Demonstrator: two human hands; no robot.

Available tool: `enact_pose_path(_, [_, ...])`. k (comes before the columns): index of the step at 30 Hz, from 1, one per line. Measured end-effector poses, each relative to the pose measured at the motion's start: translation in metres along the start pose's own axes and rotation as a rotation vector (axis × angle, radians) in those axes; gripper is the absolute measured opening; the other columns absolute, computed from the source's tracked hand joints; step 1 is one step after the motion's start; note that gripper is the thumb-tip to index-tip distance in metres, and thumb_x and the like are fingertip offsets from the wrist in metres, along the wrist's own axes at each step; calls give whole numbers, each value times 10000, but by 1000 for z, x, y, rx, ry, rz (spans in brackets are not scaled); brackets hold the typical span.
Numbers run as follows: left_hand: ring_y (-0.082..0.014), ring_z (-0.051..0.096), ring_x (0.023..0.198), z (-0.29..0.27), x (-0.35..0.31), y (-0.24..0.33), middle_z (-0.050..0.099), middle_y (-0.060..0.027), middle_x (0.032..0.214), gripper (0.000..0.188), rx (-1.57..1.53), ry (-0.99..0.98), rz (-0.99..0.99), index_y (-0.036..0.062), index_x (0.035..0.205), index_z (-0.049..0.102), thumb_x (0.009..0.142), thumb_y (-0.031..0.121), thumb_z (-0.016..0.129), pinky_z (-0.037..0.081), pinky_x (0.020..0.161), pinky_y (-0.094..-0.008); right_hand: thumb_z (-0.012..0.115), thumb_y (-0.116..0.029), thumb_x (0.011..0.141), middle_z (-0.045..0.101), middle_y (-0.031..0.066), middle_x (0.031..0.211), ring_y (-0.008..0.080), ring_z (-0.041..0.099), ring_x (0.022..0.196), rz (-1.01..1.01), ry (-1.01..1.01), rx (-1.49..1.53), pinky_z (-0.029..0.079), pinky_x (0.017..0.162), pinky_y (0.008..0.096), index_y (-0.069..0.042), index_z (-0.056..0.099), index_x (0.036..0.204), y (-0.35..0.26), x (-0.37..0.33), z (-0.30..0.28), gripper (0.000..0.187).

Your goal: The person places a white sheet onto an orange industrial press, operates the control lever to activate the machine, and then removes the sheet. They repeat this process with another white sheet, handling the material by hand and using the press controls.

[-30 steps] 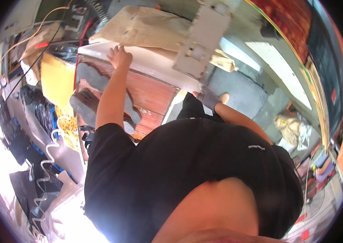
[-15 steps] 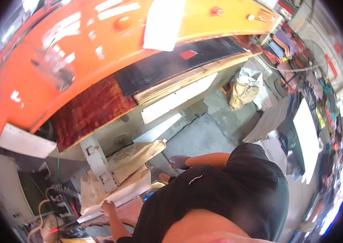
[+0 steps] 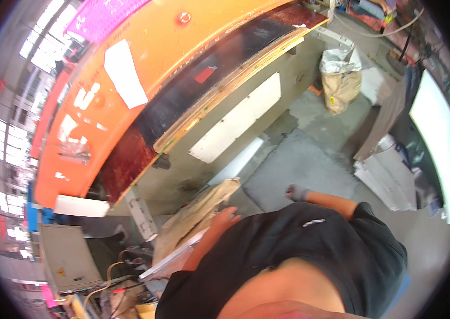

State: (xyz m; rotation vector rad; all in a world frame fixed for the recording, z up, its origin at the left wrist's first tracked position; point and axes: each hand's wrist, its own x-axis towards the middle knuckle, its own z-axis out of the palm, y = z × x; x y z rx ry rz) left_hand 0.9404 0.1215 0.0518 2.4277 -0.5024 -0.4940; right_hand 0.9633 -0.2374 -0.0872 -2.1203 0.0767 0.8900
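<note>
My left hand is held out in front of my body beside a brown paper sack. Its fingers are loosely extended, and nothing shows in them. I cannot tell whether they touch the sack. My right hand, with a grey covering around the palm and wrist, hangs over the grey floor plate. Its fingers look loosely bent and hold nothing visible. A white-edged board lies under the sack, next to my left forearm.
A long orange panel rests behind a dark-topped bench. White sheets lie on the panel. At the far right stands an upright brown sack, with stacked grey sheets nearer me. A beige cabinet is at left.
My view has swung left, bringing windows in. My left hand has left the white board's edge and moved forward, beside the brown sack. My right hand still hangs over the floor.
</note>
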Motion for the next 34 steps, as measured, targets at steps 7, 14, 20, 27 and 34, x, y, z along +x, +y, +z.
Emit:
enact_pose_path(7, [-325,547,1017,-37,62,142,576,-158,1101,405,289,-492,-15,69,1125,546,803,306,607,436,855,-389,601,-401,762,627,197,972,341,596,923,200,361,266,459,802,386,-41,590,1032,120,-87,-61,451])
enact_pose_path(14, [-329,518,1069,-58,158,184,555,-162,1147,384,510,-513,-134,41,1134,545,808,235,600,421,906,-379,596,-253,792,593,126,764,231,571,736,308,504,873,445,681,341,-6,589,884,167,-65,-8,264])
enact_pose_path(20, [-347,511,1064,-12,241,181,539,-169,1162,354,538,-592,57,36,1099,549,793,207,598,423,898,-383,612,-210,787,551,99,671,188,519,667,308,520,878,418,614,333,-40,565,769,185,-55,69,177])
enact_pose_path(27, [-353,492,1087,-78,328,192,537,-195,1147,349,396,-1,431,44,1104,547,773,133,615,387,940,-419,564,-292,806,637,121,845,164,598,744,541,367,860,459,672,318,-58,656,842,155,-82,-22,254])
enact_pose_path(34, [-328,506,1083,-24,370,246,532,-183,1155,387,309,-245,394,32,1092,544,744,172,641,403,929,-381,555,-401,818,624,202,989,309,590,954,416,584,572,431,845,376,-47,607,1054,95,-155,-135,429])
